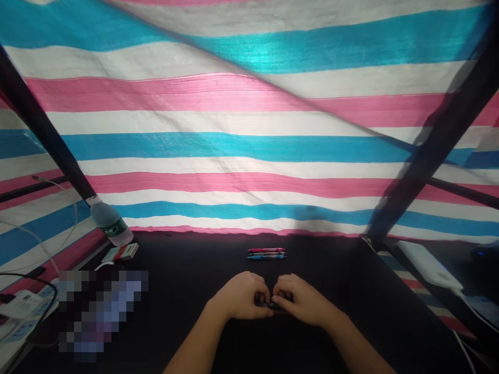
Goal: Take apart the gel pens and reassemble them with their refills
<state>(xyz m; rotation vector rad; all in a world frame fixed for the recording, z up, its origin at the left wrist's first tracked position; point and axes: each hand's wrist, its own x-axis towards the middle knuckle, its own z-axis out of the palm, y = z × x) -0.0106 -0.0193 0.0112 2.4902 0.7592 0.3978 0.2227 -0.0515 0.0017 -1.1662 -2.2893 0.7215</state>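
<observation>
Near the middle of the black table, my left hand (251, 296) and my right hand (298, 297) almost meet, fingers curled inward. Between them they pinch a small, slim dark object (271, 305). Most of it is covered by my fingers and it blends into the tabletop, so its kind is unclear. Just beyond my hands lies a row of pens (267, 254), side by side and crosswise, with a red one farthest and a blue one nearest.
On the black table (175, 270), a water bottle (111, 223), a small box (121, 252) and a pixelated patch are at left. A power strip (23, 327) with cables lies farther left. A white power bank (431, 265) with a cable is at right. Striped sheeting (234, 182) hangs behind.
</observation>
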